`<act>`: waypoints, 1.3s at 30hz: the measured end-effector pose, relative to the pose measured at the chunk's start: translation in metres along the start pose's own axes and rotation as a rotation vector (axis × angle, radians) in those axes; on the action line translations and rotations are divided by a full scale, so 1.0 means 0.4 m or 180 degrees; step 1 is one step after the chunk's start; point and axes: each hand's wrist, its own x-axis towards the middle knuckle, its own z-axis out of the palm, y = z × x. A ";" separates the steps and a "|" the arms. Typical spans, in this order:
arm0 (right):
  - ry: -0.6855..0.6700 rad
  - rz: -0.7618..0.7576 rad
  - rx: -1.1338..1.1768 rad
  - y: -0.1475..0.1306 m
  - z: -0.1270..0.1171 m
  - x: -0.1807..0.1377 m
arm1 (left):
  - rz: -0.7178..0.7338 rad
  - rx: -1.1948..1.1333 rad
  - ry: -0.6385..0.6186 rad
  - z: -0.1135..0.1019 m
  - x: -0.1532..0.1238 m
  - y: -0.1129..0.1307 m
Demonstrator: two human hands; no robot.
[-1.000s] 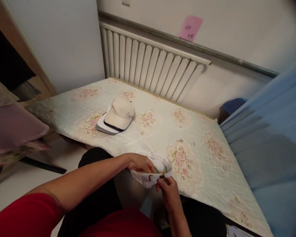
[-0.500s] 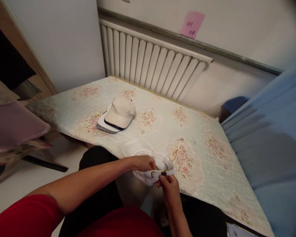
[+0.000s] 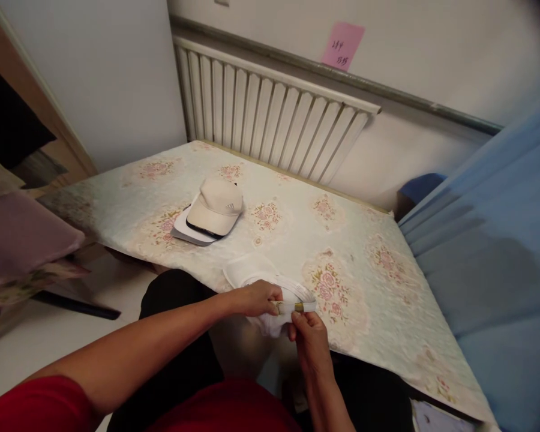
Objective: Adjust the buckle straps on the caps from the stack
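Note:
A white cap (image 3: 252, 268) lies at the front edge of the bed, its brim toward the far left and its back strap toward me. My left hand (image 3: 261, 298) is closed on the strap's left side, beside a small metal ring. My right hand (image 3: 309, 333) pinches the strap from below on the right, just under a brass-coloured buckle (image 3: 299, 307). The cap's inside faces up between the hands, partly hidden by my left hand. Farther back, a beige cap (image 3: 219, 204) rests on a white cap (image 3: 184, 223), with a grey brim beneath.
The caps lie on a flower-patterned bed cover (image 3: 355, 270). A white radiator (image 3: 270, 114) stands along the back wall, under a pink note (image 3: 343, 46). A blue curtain (image 3: 477, 258) hangs at the right. Draped cloth (image 3: 22, 231) is at the left.
The buckle now shows its brass face, where it looked dark before. Both hands keep hold of the white cap's strap in nearly the same place. The view has shifted slightly.

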 end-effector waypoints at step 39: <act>-0.0429 -0.0792 -0.0438 -0.391 0.061 0.146 | 0.0498 -0.0937 0.0559 -0.033 0.046 0.091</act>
